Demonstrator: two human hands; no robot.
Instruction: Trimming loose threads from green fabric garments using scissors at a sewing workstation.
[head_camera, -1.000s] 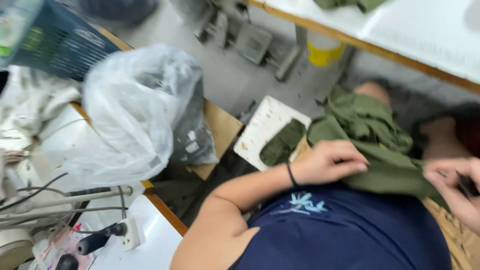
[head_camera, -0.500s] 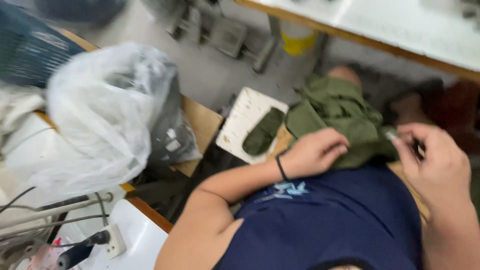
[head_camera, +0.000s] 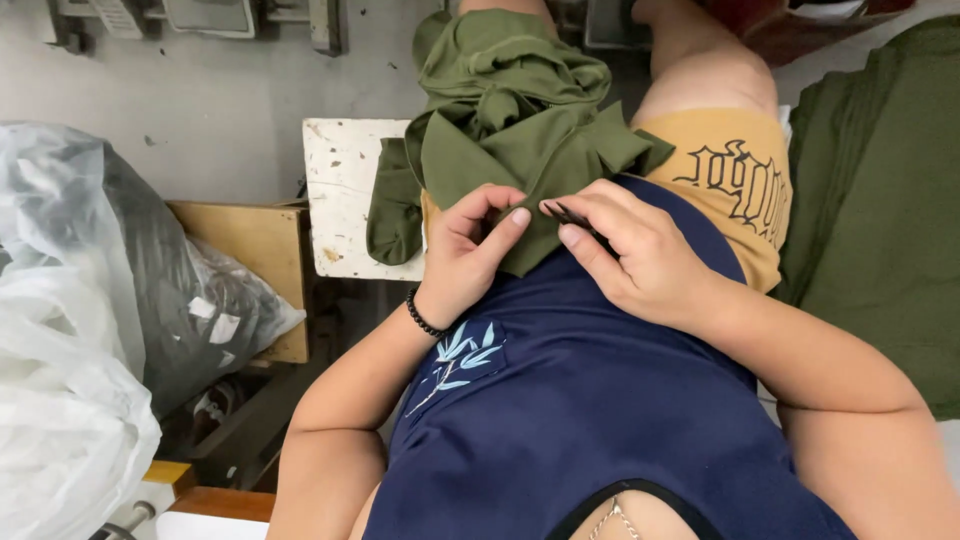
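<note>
grey concrete floor, wooden box, chipped white board

A large clear plastic bag fills the lower left of the view, crumpled and whitish. Just beside it, against a wooden box, sits a second bag of dark contents under clear film, bearing two small white labels, rectangular, print too small to tell. At the top left edge, pale grey panels possibly belong to machine housings; no screens or signs confirmed.
</note>
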